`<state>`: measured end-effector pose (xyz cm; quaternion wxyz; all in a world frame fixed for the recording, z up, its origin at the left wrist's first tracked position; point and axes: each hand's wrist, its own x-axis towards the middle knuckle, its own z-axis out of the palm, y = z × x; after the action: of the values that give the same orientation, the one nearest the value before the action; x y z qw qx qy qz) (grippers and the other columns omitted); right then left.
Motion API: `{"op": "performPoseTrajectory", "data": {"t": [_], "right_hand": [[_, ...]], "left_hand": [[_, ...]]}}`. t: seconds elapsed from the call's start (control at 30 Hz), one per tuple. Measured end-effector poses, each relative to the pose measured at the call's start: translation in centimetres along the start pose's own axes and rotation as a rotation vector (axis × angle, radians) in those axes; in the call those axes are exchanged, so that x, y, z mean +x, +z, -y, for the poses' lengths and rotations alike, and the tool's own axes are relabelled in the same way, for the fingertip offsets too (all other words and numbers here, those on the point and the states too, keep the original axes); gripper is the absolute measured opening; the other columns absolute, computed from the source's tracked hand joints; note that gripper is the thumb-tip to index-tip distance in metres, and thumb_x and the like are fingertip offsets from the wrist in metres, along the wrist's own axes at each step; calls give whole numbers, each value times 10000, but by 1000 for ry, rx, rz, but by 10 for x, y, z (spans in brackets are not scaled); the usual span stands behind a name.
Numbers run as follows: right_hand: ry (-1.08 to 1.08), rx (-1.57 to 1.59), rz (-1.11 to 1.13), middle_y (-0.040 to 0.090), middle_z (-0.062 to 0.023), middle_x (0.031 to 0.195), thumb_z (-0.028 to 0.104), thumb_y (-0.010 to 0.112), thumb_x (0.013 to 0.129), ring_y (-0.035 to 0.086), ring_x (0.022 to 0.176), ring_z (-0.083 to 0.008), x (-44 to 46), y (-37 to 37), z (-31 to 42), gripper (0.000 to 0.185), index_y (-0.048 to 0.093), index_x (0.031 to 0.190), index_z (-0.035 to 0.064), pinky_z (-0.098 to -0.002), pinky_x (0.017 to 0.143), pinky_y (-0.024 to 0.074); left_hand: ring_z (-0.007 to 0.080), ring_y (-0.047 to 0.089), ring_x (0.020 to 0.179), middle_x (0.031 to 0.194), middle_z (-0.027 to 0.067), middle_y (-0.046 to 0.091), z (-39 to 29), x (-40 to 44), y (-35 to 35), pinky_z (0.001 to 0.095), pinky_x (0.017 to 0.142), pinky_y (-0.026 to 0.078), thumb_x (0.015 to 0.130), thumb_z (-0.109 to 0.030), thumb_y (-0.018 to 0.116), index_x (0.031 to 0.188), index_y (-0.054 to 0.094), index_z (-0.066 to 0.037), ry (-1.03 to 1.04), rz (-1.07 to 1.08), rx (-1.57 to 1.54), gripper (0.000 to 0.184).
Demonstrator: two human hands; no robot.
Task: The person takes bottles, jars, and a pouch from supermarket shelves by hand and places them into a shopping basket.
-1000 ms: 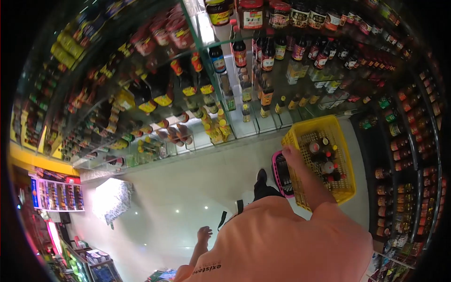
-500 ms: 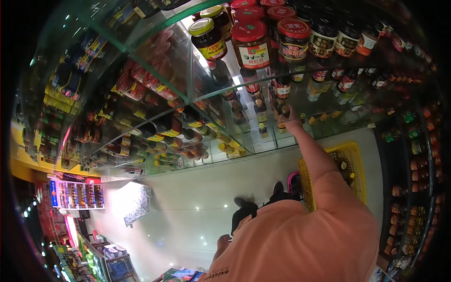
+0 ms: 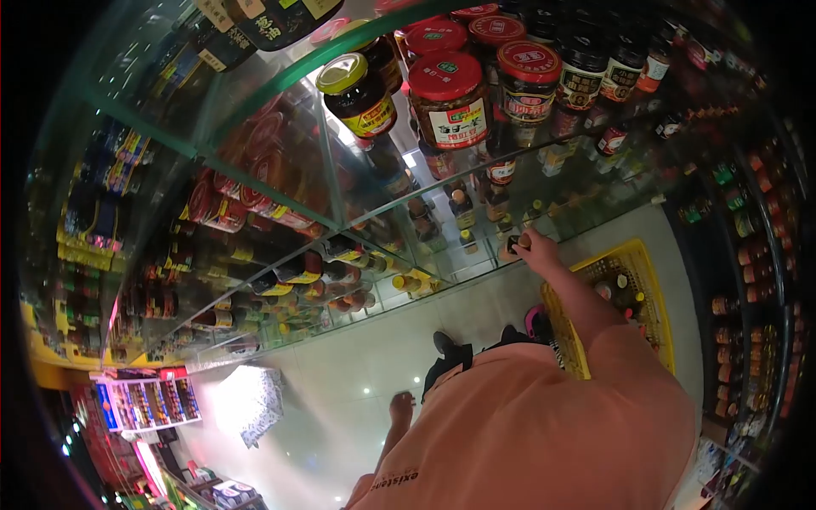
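Note:
My right hand [image 3: 539,252] is closed round the neck of a small dark bottle [image 3: 513,246], just in front of the lower glass shelf. Most of the bottle is hidden or seen from above, so its label does not show. Several small sauce bottles [image 3: 461,204] stand on the glass shelf close by. My left hand [image 3: 401,406] hangs by my side above the floor, fingers loosely curled and partly apart, with nothing visible in it. Below my right forearm is a yellow plastic basket [image 3: 654,289] holding a few bottles [image 3: 623,281].
Red-lidded jars [image 3: 448,102] and a yellow-lidded jar [image 3: 357,95] fill the glass shelf above. Dark racks of packed goods [image 3: 751,255] curve along the right. A patterned umbrella [image 3: 255,404] rests on the tiled floor [image 3: 340,382] at left, near a display rack [image 3: 151,404].
My right hand has drawn back from between the shelved bottles toward the aisle, with the dark bottle in it. The view has tilted slightly, and my left hand has shifted up in the picture.

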<state>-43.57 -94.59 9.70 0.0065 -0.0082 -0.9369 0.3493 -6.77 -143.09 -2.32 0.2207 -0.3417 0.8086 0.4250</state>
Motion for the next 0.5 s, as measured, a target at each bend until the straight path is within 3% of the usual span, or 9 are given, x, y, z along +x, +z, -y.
{"op": "performPoseTrajectory", "data": {"t": [0.07, 0.13, 0.2, 0.33, 0.4, 0.43, 0.5], "right_hand": [[58, 56, -30, 685, -153, 912, 309, 767, 835, 672, 850, -354, -21, -6, 11, 391, 588, 1059, 43, -438, 717, 525], [120, 113, -61, 687, -147, 877, 313, 774, 830, 680, 805, -338, -44, -10, 25, 393, 586, 1040, 39, -431, 693, 524], [205, 254, -108, 653, -104, 803, 289, 784, 825, 662, 758, -238, -66, -13, 44, 381, 571, 1004, 28, -397, 676, 514], [304, 450, -106, 625, -82, 816, 347, 777, 828, 627, 733, -184, -97, -22, 79, 420, 555, 1000, 34, -348, 652, 503], [466, 765, -91, 594, -33, 773, 284, 758, 862, 582, 655, -96, -106, -29, 102, 336, 550, 955, 37, -278, 569, 479], [455, 795, -145, 593, -9, 754, 270, 727, 896, 566, 602, -74, -110, -33, 113, 275, 554, 932, 59, -238, 524, 459], [518, 867, -198, 593, -3, 748, 276, 728, 895, 571, 606, -74, -117, -46, 130, 273, 558, 932, 65, -240, 526, 462]], "left_hand": [[217, 705, 781, 861, 116, 727, -39, 44, -3, 342, 673, 555, 920, -266, 563, 1080, 678, -40, 167, -51, -202, 300], [215, 702, 792, 929, 126, 724, -113, 63, -18, 323, 710, 560, 928, -264, 591, 1161, 654, -48, 338, 12, 61, 323], [212, 703, 831, 1013, 126, 714, -185, 64, -22, 326, 751, 565, 905, -203, 654, 1252, 593, -56, 463, 155, -14, 383], [270, 639, 1105, 1342, 171, 555, -283, 47, -12, 377, 879, 561, 824, -116, 778, 1501, 304, -109, 573, 543, -142, 827], [286, 589, 1185, 1448, 184, 444, -306, 47, -10, 388, 932, 546, 809, -100, 795, 1538, 207, -121, 581, 802, -164, 937], [266, 581, 1191, 1457, 177, 426, -323, 36, -14, 390, 942, 540, 772, -45, 812, 1526, 213, -102, 617, 857, -156, 966], [237, 607, 1138, 1343, 167, 514, -327, 41, -11, 366, 910, 544, 733, 3, 826, 1501, 247, -73, 673, 835, -233, 965]]}}
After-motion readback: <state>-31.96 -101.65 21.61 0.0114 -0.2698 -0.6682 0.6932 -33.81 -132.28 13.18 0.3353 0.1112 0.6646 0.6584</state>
